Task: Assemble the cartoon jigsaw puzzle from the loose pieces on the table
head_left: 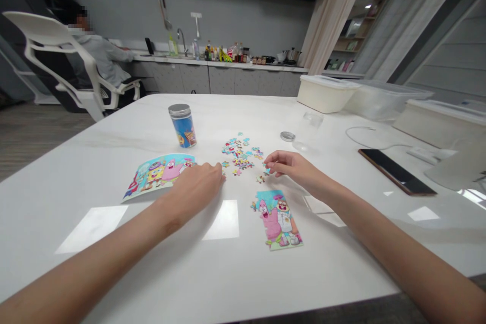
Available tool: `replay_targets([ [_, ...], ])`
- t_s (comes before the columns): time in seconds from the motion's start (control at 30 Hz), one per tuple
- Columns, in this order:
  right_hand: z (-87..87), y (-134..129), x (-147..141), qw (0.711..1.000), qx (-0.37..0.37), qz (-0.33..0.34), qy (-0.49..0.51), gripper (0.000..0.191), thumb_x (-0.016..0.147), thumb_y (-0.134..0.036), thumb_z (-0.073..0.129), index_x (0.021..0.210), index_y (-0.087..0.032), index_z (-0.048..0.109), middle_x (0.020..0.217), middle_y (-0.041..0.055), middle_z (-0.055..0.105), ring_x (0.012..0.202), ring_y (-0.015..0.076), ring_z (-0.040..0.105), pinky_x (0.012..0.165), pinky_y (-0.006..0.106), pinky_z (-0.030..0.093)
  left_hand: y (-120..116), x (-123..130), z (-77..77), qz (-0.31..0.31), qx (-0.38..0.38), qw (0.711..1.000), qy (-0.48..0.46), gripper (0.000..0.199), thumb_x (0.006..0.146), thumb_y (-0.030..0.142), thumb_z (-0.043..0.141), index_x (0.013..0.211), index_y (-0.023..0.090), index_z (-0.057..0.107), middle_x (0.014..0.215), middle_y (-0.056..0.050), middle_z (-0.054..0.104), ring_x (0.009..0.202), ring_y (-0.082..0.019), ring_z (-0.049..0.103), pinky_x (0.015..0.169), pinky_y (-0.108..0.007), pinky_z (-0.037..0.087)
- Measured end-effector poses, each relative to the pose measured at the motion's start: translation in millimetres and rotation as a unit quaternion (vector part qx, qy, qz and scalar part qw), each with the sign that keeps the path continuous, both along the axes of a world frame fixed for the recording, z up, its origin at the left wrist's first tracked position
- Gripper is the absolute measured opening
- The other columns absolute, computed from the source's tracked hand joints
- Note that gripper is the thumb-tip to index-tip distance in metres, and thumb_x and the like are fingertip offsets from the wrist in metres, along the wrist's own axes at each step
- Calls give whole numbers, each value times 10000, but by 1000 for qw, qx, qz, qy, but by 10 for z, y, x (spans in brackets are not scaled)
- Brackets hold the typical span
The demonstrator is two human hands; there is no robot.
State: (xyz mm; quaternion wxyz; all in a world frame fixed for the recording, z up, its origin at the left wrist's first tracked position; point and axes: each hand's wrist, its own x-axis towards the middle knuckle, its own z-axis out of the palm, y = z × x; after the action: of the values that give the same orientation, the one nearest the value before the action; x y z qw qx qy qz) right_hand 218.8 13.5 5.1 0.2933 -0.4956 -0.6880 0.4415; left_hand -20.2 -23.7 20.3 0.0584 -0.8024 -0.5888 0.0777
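Loose puzzle pieces (238,152) lie in a heap near the middle of the white table. At the heap's left edge is my left hand (200,180), its fingers bent and close together over a piece; what they hold, if anything, is hidden. My right hand (286,164) is at the heap's right edge, thumb and fingertips pinched by a small piece. Between my forearms lies a joined puzzle section (279,220) with a pink starfish and a figure in white. A curved picture sheet (155,174) rests left of my left hand, partly covered by it.
A blue picture can (184,129) with a metal lid stands behind the sheet. Beyond my right hand are a round lid (287,136) and a clear jar (309,129). A phone (397,171), a cable and plastic boxes (326,92) are at right. A person (100,55) sits back left.
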Motion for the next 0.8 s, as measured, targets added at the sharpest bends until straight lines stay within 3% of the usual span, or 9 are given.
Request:
replay_targets([
  [0.13,-91,39,38,987,130,-11,-92,94,894,-216,544,883,-224,638,974,68,709,875,198,662,791,373,550,-12,-6,36,6,-18,1000,7,355,958,230,327,912,136,666,795,-134,719,769,-261,709,590,-317,445],
  [0.27,-209,42,66,940,265,-6,-214,223,926,-179,489,1091,-238,627,1243,81,638,1171,242,586,1021,474,461,-19,-27,1,-20,15,1000,19,389,926,154,317,778,141,677,727,-148,698,697,-263,693,545,-325,431],
  [0.4,-277,39,76,926,268,68,-256,328,976,-239,451,1280,-260,573,1424,61,542,1385,257,411,1149,492,336,-31,-34,-43,-37,21,999,23,392,912,110,314,755,137,673,688,-146,676,667,-265,689,525,-324,424],
  [0.5,-256,32,69,922,265,84,-268,315,990,-244,416,1224,-256,626,1329,74,602,1262,256,532,1094,476,405,-45,-7,-56,-47,9,999,13,382,919,101,308,784,143,663,700,-135,676,670,-259,690,530,-320,428],
  [0.6,-219,24,64,923,256,56,-281,319,992,-261,401,1135,-229,685,1232,104,626,1101,256,617,1000,474,477,-67,30,-51,-37,6,999,4,343,943,129,310,939,128,653,720,-123,677,682,-243,691,546,-306,440],
  [0.7,-222,28,65,920,263,51,-287,318,991,-260,406,1127,-230,693,1283,103,611,1168,258,588,1032,487,456,-90,53,-26,-26,11,1000,9,320,941,119,321,1024,103,629,732,-123,675,702,-235,695,565,-297,454],
  [0.8,-248,38,64,914,276,63,-289,318,988,-241,413,1155,-239,683,1309,86,621,1247,254,543,1076,499,424,-96,55,-5,-34,5,999,18,330,927,88,317,913,126,645,732,-129,669,735,-242,699,589,-305,470],
])
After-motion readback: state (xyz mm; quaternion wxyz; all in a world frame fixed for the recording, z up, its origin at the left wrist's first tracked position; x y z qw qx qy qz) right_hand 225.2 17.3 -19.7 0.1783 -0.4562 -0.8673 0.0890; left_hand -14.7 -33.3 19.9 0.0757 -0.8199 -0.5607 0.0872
